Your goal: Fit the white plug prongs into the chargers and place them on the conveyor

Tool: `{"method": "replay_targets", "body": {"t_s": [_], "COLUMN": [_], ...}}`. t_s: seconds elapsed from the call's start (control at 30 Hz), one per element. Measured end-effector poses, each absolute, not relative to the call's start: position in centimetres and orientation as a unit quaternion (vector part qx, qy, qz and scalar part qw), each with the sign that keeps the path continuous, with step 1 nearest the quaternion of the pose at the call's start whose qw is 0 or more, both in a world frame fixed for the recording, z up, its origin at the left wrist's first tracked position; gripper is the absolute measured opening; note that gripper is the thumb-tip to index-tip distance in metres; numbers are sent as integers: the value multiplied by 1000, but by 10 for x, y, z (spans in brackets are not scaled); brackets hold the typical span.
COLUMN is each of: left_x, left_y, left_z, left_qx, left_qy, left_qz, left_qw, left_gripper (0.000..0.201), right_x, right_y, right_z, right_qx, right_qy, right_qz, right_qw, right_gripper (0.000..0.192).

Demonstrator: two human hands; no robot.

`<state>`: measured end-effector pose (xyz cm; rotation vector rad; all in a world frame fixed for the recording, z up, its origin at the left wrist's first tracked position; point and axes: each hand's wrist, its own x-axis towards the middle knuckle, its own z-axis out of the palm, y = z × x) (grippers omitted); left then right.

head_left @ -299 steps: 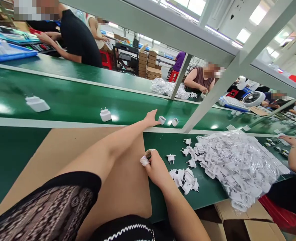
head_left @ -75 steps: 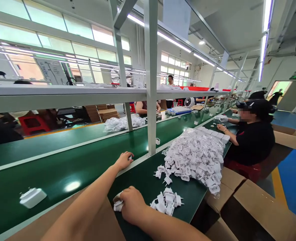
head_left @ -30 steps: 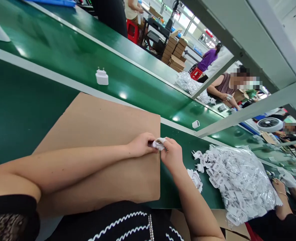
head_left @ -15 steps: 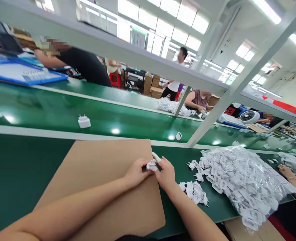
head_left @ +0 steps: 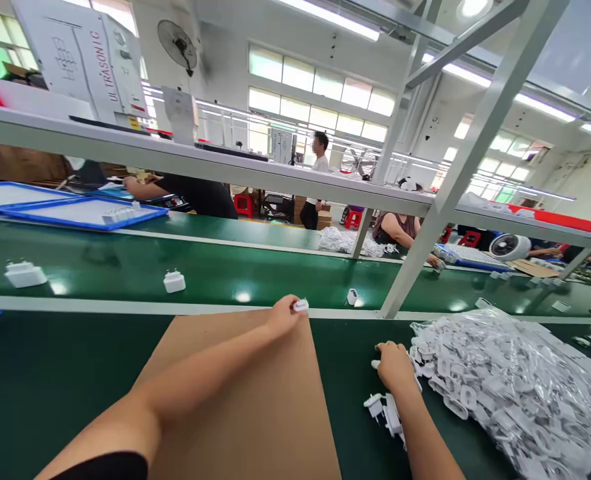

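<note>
white plug part [head_left: 300, 305] | small, pinched at fingertips | above cardboard's far edge

- Two bare forearms reach forward from the bottom edge, with no watch, bracelet or ring showing.
- Left hand [head_left: 284, 312]: bare, no glove.
- Right hand [head_left: 394, 365]: bare, no glove.
- A short black sleeve edge covers the left upper arm.

Bright overhead light, warped edges
</note>
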<state>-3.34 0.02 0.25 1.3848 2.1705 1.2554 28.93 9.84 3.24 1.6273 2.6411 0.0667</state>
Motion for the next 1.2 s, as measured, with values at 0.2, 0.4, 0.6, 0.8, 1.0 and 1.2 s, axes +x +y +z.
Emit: {"method": "replay_targets", "body": {"t_s": [0.2,0.4,0.6,0.8,1.0,1.2], "left_x": [-106,-116,-77,-38,-9,-2], "left_y": [45,43,55,105,136,109], "left_z": [16,9,12,-2,-7,7], "left_qx": [359,279,369,485,487,528], "left_qy": [838,878,839,794,786,734], "left_qz": [401,389,395,360,356,399], "left_qw": [93,28,-68,70,136,149], "left_gripper": [20,56,64,69,72,31], "right_x": [286,302,276,232,229,226], "right_y": [120,146,66,-4,3,10], "right_z": [23,20,38,-2,-14,1], "right_qx": [488,480,254,233,310,353], "right_qy": [872,875,904,908,797,496], "right_qz": [23,-12,-202,-259,-414,-667], "right_qw": [22,-64,-279,-234,-313,-430], "right_gripper": [47,53,39,47,27,51]}}
